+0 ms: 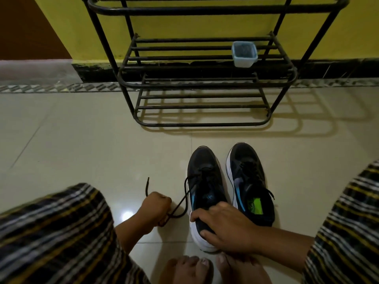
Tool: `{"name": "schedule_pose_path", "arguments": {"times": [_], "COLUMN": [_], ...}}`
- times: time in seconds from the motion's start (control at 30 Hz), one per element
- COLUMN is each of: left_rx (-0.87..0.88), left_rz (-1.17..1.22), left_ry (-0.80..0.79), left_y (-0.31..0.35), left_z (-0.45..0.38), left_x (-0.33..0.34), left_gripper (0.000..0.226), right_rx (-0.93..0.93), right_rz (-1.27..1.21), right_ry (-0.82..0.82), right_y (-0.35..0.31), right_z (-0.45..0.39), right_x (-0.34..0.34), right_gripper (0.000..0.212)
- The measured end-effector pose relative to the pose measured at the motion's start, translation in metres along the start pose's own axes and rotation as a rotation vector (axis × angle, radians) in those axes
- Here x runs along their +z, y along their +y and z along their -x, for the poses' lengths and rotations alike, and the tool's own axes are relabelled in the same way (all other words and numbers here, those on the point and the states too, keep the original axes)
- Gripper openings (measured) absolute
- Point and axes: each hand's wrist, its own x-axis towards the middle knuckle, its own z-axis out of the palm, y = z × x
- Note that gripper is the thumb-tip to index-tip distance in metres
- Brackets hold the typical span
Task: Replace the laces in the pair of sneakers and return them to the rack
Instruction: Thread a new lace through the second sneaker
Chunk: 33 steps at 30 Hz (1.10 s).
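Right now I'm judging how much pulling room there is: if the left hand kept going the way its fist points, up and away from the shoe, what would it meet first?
The left hand, gripping the lace, seems to face only bare floor; the way looks free, though depth is unclear.

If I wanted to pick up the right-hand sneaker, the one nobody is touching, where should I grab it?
Probably at the heel collar of the right sneaker, coming from above and from the person's side. Its opening faces up and the heel end lies nearest, so fingers could hook inside the rim. The left sneaker sits close on one side, leaving little room for a sideways grip.
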Motion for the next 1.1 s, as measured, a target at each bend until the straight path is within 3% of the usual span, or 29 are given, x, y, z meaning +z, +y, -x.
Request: {"name": "schedule_pose_path", "arguments": {"times": [0.07,0.17,0.47,0.63,0.7,0.77,0.8,0.83,0.87,0.93,1.0,1.1], "left_rx": [0.121,0.216,0.058,0.113,0.116,0.232,0.406,0.359,0.518,0.602,0.568,0.441], "left_rz": [-0.35,-0.806,-1.273,-1.114,-0.994,-0.915,-0.901,-0.717,-0.563,-0.483,-0.379,-0.311], "left_ry": [-0.037,-0.181,-0.116,0.141,0.128,0.172,0.37,0.253,0.142,0.219,0.16,0.472], "left_y": [-0.004,-0.014,0.002,0.029,0.035,0.021,-0.013,-0.041,-0.066,-0.099,-0.056,0.026], "left_z": [0.002,0.009,0.0,-0.022,-0.03,-0.026,-0.006,0.018,0.028,0.037,0.005,-0.035], "left_x": [0.006,0.018,-0.008,-0.038,-0.046,-0.02,0.009,0.025,0.05,0.104,0.035,-0.044], "left_gripper": [0.015,0.029,0.041,0.031,0.032,0.028,0.021,0.012,0.015,0.029,0.037,0.01], "right_rx": [-0.008,-0.017,-0.028,-0.034,-0.04,-0.043,-0.04,-0.036,-0.033,-0.034,-0.034,-0.037], "right_rz": [0.012,0.017,0.043,0.062,0.069,0.066,0.065,0.068,0.069,0.071,0.067,0.036], "right_ry": [-0.014,-0.024,-0.036,-0.061,-0.085,-0.105,-0.114,-0.119,-0.122,-0.124,-0.138,-0.162], "right_y": [0.001,0.002,0.003,0.004,0.004,0.004,0.005,0.005,0.005,0.005,0.004,0.005], "right_z": [-0.001,-0.002,-0.003,-0.003,-0.004,-0.004,-0.005,-0.005,-0.005,-0.004,-0.004,-0.004], "right_x": [0.001,0.004,0.005,0.003,0.002,0.002,0.002,0.002,0.002,0.003,0.003,0.0], "right_gripper": [0.035,0.034,0.034,0.035,0.037,0.039,0.04,0.041,0.041,0.041,0.041,0.047]}}
